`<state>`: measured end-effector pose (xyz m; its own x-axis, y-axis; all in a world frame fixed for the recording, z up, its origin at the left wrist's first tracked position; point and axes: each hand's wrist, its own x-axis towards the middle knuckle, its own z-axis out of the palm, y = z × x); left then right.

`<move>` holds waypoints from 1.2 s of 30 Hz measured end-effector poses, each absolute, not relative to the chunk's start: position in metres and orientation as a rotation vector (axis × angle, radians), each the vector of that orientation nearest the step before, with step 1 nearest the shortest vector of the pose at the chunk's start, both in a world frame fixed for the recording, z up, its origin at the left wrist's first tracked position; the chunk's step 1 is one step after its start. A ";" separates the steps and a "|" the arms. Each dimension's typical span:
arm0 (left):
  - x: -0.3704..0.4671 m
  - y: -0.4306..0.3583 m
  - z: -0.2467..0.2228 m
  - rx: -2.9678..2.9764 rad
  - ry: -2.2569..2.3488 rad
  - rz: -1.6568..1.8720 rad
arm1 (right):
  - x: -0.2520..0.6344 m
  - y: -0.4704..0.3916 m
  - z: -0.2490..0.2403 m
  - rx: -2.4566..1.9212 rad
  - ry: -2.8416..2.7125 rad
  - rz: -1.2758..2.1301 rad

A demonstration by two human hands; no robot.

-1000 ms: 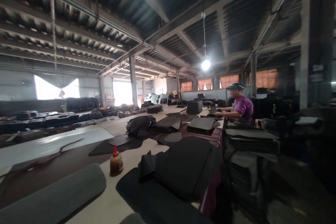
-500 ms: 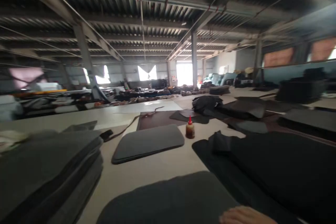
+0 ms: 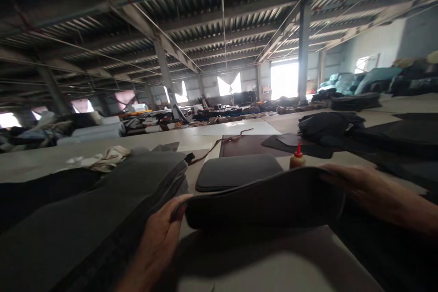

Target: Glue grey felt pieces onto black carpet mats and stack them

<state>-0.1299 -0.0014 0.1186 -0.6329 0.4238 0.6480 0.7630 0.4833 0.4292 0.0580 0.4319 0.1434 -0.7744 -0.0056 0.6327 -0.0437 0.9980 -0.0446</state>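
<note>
A dark grey sheet of fabric or foam-like material [image 3: 260, 200] with rounded corners is lifted off the table and curves between my hands. My left hand [image 3: 164, 226] pinches its left end, thumb and fingers closed on the edge. At the far right corner, my right hand [image 3: 356, 182] grips the same sheet; its fingertips are partly hidden behind it. Just beyond lies a flat stack of similar rounded grey pieces [image 3: 239, 171]. Behind the sheet's upper edge stands a glue-type bottle [image 3: 297, 157] with a red pointed cap, its lower part covered.
Left of me is a thick pile of grey sheets [image 3: 137, 182], with a crumpled cream cloth [image 3: 111, 157] beyond. A brown sheet [image 3: 239, 146], a thin dark strip [image 3: 219, 143] and a bunched black fabric bundle [image 3: 326, 123] lie farther back on the pale table [image 3: 164, 133].
The rounded sheet that lay flat at the front is now raised and bent, held in both hands. My left hand has come into view. The view has turned left.
</note>
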 end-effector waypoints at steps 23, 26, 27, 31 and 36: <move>-0.327 0.139 0.038 -0.870 -2.442 -0.484 | -0.160 0.493 0.027 -0.071 -2.617 -0.091; -0.336 0.129 0.029 -0.823 -2.578 -0.378 | -0.153 0.493 0.000 -0.112 -2.652 -0.105; -0.339 0.126 0.029 -0.820 -2.610 -0.351 | -0.150 0.493 -0.003 -0.114 -2.659 -0.110; -0.343 0.117 0.027 -0.797 -2.715 -0.298 | -0.143 0.487 -0.003 -0.063 -2.684 -0.134; -0.344 0.113 0.014 -0.778 -2.798 -0.338 | -0.136 0.481 -0.003 -0.008 -2.714 -0.183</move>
<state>-0.3439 0.1133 0.0140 -0.8363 0.4786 0.2674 0.5285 0.8336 0.1609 -0.1359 0.4809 -0.0035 -0.9124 -0.0219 0.4088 0.0331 0.9914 0.1269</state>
